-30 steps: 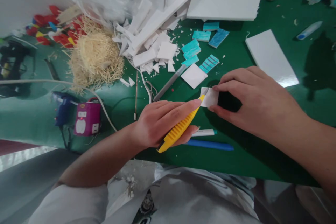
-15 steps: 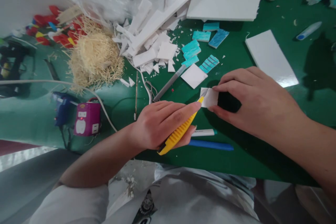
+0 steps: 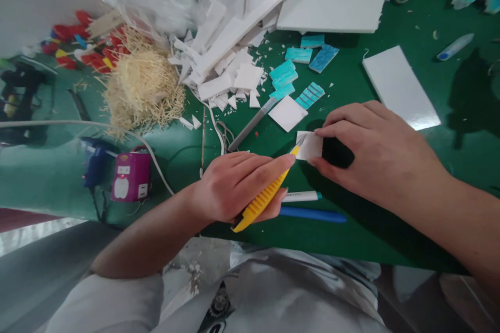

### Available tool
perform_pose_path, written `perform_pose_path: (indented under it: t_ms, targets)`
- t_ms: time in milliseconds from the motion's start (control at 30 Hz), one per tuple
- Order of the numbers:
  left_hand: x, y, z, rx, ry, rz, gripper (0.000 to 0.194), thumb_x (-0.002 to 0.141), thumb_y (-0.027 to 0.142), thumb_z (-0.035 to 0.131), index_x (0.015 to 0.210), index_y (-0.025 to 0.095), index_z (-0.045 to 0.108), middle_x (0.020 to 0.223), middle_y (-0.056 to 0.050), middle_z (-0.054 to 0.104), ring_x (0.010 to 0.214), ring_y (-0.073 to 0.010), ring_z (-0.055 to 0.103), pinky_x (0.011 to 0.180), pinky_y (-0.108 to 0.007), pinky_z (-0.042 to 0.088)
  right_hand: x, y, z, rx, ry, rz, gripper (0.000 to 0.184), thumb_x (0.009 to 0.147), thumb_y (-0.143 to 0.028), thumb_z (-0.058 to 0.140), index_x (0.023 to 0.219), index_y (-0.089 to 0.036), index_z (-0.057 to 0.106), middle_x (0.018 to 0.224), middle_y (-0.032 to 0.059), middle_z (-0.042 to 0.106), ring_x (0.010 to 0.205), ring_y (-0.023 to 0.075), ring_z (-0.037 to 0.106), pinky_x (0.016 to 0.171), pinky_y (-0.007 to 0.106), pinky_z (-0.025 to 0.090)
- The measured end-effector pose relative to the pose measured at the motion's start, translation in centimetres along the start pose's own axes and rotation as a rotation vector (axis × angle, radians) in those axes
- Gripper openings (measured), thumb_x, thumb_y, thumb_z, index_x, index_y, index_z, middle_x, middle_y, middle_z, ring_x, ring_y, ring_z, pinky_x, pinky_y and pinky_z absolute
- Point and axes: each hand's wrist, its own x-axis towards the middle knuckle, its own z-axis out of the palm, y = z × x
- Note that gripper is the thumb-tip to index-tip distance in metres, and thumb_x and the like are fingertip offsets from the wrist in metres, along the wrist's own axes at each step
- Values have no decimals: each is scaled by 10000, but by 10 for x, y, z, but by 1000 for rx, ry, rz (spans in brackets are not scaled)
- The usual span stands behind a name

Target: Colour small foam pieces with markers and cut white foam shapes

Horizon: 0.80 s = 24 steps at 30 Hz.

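Observation:
My left hand (image 3: 242,184) is wrapped round a yellow utility knife (image 3: 263,200), its blade reaching the left part of a small white foam board piece (image 3: 311,146). Thumb and fingertips of my right hand (image 3: 371,148) pinch that piece along its right side. Just beyond it lies another white foam square (image 3: 288,113), near a blue-green piece with dark stripes (image 3: 310,95). Below my hands are a white marker (image 3: 302,196) and a blue pen-like stick (image 3: 314,214), both partly hidden by my left hand.
Foam scraps (image 3: 219,83) heap up beyond my left hand, beside a pile of straw (image 3: 142,83). A purple power adapter (image 3: 130,177) and a blue glue gun (image 3: 92,161) lie left, with a white cable (image 3: 152,153). White board (image 3: 402,86) and a pen (image 3: 455,47) are at right.
The knife blade has shifted very slightly on the small white piece, and both hands keep their holds. Otherwise the view has only drifted a little.

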Motion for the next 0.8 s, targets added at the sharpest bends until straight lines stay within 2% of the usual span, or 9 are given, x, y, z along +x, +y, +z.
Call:
perform_pose_path:
  t_ms: [167,267,467,800]
  targets:
    - [1,0,-2,14,-17,1,307,923,159,619,1213,62,649,900,-76,814,729,-146,782,670,-229,659,0,0,0,-29,32,-45,245,889,-389,663,960,-182,773,1073,152,762,976,330,691,770,472,586]
    - [1,1,-4,1,-19,17,328,913,153,611,1223,50,646,897,-86,814,729,-156,784,675,-243,666,-1,0,0,-27,50,-67,198,895,-384,659,939,-217,756,1052,141,757,957,329,691,748,480,588]
    - [-1,4,-8,10,-41,4,418,898,145,584,1312,100,617,914,-66,823,739,-157,788,668,-254,675,-2,-2,1,-31,68,-58,130,873,-356,683,932,-253,736,1046,128,753,956,332,683,755,492,583]
    - [1,7,-15,-3,-112,19,331,916,148,558,1221,56,646,869,-90,810,715,-168,770,612,-277,660,-3,2,0,-24,48,-78,162,886,-392,688,927,-241,729,1058,135,753,945,331,691,752,492,592]
